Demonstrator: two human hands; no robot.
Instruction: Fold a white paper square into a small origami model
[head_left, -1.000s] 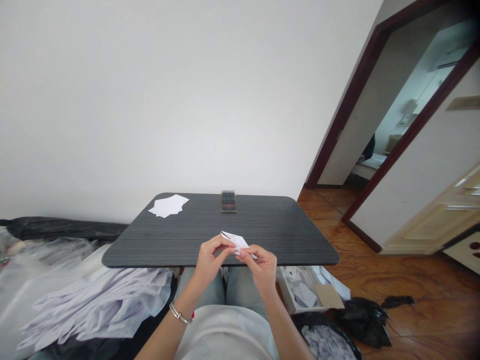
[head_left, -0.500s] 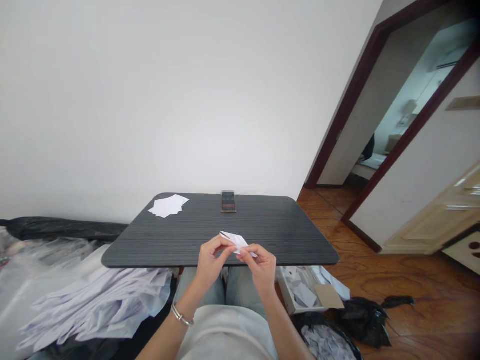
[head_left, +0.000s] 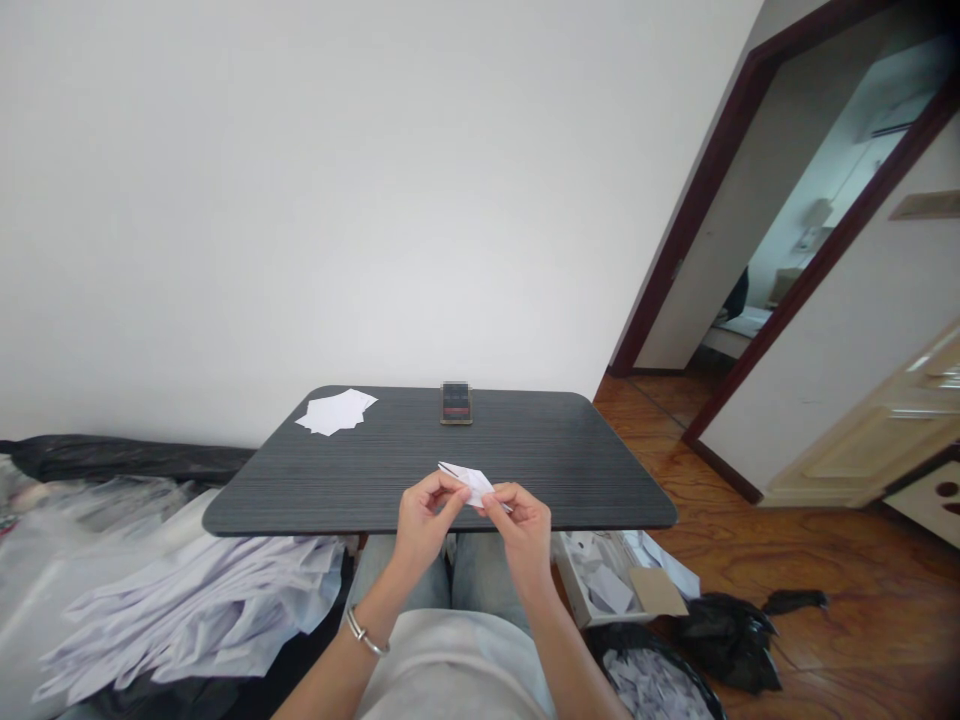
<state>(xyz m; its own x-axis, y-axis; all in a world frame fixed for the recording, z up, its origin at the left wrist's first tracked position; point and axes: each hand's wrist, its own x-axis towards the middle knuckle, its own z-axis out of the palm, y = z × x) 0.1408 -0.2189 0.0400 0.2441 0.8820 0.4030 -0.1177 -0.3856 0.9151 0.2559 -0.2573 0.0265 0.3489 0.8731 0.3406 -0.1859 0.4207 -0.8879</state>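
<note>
A small folded piece of white paper [head_left: 474, 482] is held up over the near edge of the dark table [head_left: 570, 450]. My left hand [head_left: 426, 515] pinches its left side between thumb and fingers. On the other side, my right hand [head_left: 519, 520] grips the right end, its thumb and fingertips covering part of the folds. A silver bracelet [head_left: 365, 632] circles my left wrist. Several white paper sheets [head_left: 335, 411] lie overlapping at the table's far left corner.
A phone [head_left: 456, 403] stands at the table's back edge by the wall. White cloth-like folds [head_left: 202, 610] are piled lower left. To the lower right sit a box of papers [head_left: 600, 580], a black bag of paper pieces [head_left: 652, 685] and another black plastic bag [head_left: 727, 640] on the floor.
My right fingers have shifted slightly on the paper's right end, and less of that end sticks out past them. My left hand keeps its pinch almost unmoved.
</note>
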